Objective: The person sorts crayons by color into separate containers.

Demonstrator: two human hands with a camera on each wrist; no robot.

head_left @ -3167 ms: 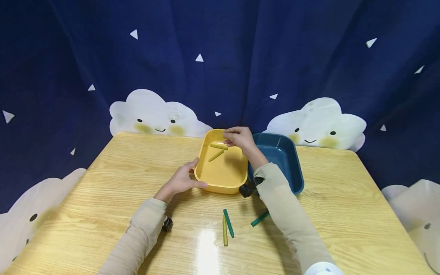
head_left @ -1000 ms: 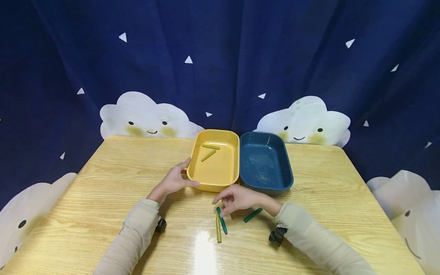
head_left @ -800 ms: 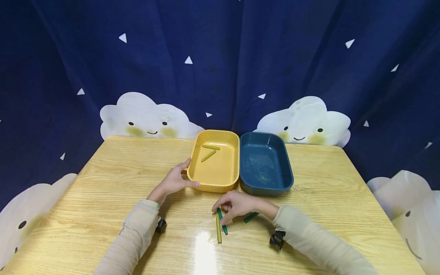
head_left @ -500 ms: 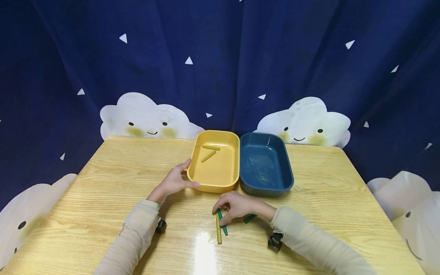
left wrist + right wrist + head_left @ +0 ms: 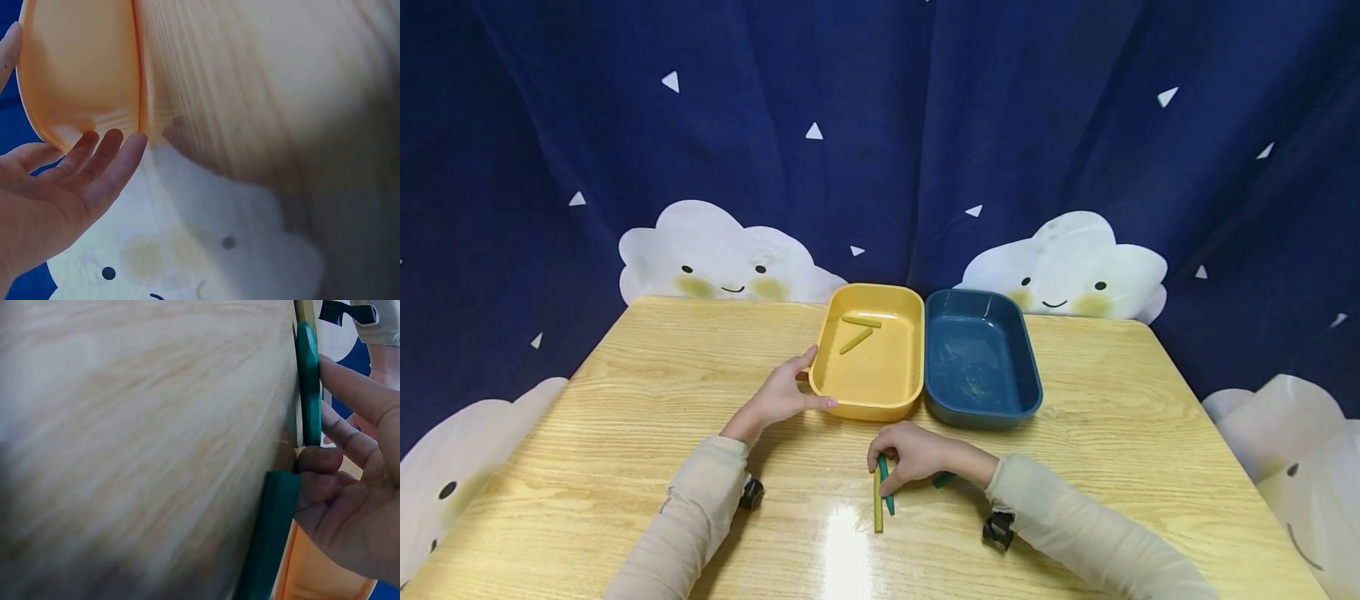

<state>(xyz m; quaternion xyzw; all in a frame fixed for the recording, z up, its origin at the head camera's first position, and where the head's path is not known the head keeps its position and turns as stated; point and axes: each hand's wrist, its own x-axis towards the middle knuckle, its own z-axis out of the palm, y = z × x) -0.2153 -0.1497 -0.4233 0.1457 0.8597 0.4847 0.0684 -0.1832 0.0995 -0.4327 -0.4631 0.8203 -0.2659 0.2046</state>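
Observation:
My left hand (image 5: pixel 777 397) holds the near left corner of a yellow plastic tray (image 5: pixel 887 368), its thumb along the front rim and the fingers against the left side. Two yellow crayons (image 5: pixel 855 341) lie inside. In front of the trays, my right hand (image 5: pixel 919 452) pinches a green crayon (image 5: pixel 310 384) between thumb and fingers, low at the tabletop. A yellow crayon (image 5: pixel 878 518) lies right alongside it, by the index fingertip. A second green crayon (image 5: pixel 269 534) rests on the table beneath the right wrist, partly hidden by the hand in the head view.
A dark blue tray (image 5: pixel 976 354) stands against the right side of the yellow one. Both sit on the wooden table (image 5: pixel 700 350) near its back edge. Behind hangs a navy curtain (image 5: pixel 865 150) with clouds and white triangles.
From over the yellow tray, my right hand has come down to the crayons on the table and closed on a green one, which has turned slightly. My left hand keeps its place on the tray.

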